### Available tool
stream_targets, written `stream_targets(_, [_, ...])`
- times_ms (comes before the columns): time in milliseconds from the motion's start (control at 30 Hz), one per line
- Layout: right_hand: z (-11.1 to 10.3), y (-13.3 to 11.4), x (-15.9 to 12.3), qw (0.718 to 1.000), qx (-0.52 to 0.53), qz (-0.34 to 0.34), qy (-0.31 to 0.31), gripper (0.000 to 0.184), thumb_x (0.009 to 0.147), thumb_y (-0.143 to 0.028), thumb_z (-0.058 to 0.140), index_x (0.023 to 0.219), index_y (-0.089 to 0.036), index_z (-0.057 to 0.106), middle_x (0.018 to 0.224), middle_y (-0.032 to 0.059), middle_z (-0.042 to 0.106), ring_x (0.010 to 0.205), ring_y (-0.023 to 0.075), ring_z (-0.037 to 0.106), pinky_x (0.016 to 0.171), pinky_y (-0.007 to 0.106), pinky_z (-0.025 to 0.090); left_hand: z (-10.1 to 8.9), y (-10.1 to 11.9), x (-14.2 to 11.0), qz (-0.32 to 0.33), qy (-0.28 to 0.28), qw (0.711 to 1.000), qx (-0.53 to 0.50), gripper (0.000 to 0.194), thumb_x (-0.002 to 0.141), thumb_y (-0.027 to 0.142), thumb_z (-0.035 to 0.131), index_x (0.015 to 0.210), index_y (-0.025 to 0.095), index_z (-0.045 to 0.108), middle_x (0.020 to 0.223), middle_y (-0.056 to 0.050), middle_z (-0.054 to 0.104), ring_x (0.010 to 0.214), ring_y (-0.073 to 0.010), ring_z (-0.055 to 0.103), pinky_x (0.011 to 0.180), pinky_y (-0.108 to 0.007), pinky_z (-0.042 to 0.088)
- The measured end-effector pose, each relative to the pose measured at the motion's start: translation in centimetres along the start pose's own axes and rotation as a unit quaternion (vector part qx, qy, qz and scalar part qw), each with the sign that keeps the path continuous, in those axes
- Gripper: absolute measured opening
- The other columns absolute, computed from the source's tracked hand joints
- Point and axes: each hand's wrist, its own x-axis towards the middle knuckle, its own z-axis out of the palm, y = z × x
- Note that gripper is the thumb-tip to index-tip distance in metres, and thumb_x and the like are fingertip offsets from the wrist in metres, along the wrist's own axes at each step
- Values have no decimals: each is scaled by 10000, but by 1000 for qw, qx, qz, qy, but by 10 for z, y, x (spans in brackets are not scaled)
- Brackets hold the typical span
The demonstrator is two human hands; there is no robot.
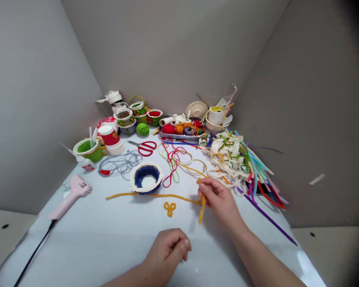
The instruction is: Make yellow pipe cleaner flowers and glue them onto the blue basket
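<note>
My right hand (217, 198) pinches an orange-yellow yarn cord (155, 195) that runs left across the white table (107, 239); a short end hangs down from the fingers. My left hand (169, 248) rests near the front of the table, fingers curled, nothing visible in it. A small orange yarn trefoil (169, 208) lies between my hands. Just behind the cord sits a little blue yarn-wrapped cup with a white lace rim (146, 178).
A pink glue gun (73, 192) lies at the left with its cable running off the front. Red scissors (145, 147), grey cord (119, 163), decorated cups (89, 149), a tray of yarn balls (182, 129) and a heap of lace and coloured strips (239, 159) fill the back and right.
</note>
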Motion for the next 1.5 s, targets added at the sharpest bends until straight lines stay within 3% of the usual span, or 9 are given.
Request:
stream_targets(100, [-26, -9, 13, 983, -147, -98, 58, 294, 836, -428, 607, 1003, -196, 679, 889, 59, 662, 591, 130, 534, 541, 270, 443, 1, 0, 1, 30, -2, 998, 47, 268, 873, 274, 465, 677, 155, 603, 592, -6, 584, 584, -113, 513, 605, -205, 385])
stream_targets(233, [-58, -16, 25, 900, -316, -240, 181, 278, 878, -371, 530, 996, -186, 700, 1113, 112, 597, 862, 201, 601, 710, 321, 500, 1, -2, 2, 51, -6, 995, 84, 237, 850, 220, 469, 683, 155, 623, 599, -10, 601, 599, -116, 542, 625, -200, 395])
stream_targets(300, [-73, -13, 32, 856, -398, -240, 227, 259, 882, -345, 516, 958, -173, 694, 1039, 114, 618, 879, 221, 601, 747, 343, 491, 1, -4, 2, 59, -11, 993, 98, 237, 850, 217, 466, 682, 158, 622, 601, -10, 603, 596, -115, 541, 621, -197, 395])
stream_targets(367, [-85, -7, 37, 825, -494, -200, 189, 224, 873, -310, 513, 884, -172, 689, 913, 95, 658, 839, 238, 607, 765, 365, 473, 1, -6, 2, 71, -16, 991, 109, 235, 848, 217, 463, 675, 163, 613, 607, -12, 606, 596, -115, 539, 621, -195, 394])
stream_targets(700, [-88, -37, 76, 756, -610, -158, 176, 263, 882, -312, 478, 874, -156, 689, 878, 144, 673, 852, 274, 596, 774, 363, 426, -2, -8, 6, 148, -37, 978, 145, 203, 843, 206, 445, 669, 183, 547, 594, -18, 589, 582, -123, 527, 593, -201, 383])
stream_targets(900, [-84, -57, 125, 813, -532, -138, 195, 129, 738, -220, 607, 635, -169, 665, 751, 106, 668, 740, 226, 585, 692, 317, 415, -1, -16, 8, 175, -39, 972, 153, 179, 830, 189, 452, 681, 182, 551, 602, -21, 606, 590, -121, 545, 596, -194, 388])
stream_targets(1133, [-135, -121, 149, 869, -349, -142, 321, 266, 785, -341, 607, 828, -91, 688, 643, 69, 615, 466, 95, 407, 468, 265, 341, 0, -15, 7, 174, -41, 971, 160, 176, 824, 171, 461, 677, 178, 558, 610, -21, 610, 590, -117, 543, 594, -191, 386])
stream_targets(1333, [-163, -142, 179, 866, -216, -207, 400, 258, 885, -174, 439, 1063, -25, 551, 881, 195, 645, 588, 111, 579, 536, 259, 444, -1, -14, 8, 171, -34, 970, 167, 182, 837, 184, 459, 687, 180, 561, 609, -19, 602, 593, -121, 538, 593, -195, 385])
stream_targets(1500, [-169, -136, 193, 846, -189, -289, 407, 154, 896, -182, 445, 1009, -103, 515, 990, 211, 639, 773, 151, 677, 644, 267, 486, -1, -12, 7, 177, -34, 969, 167, 180, 838, 182, 459, 686, 183, 557, 609, -19, 600, 593, -121, 542, 592, -193, 386])
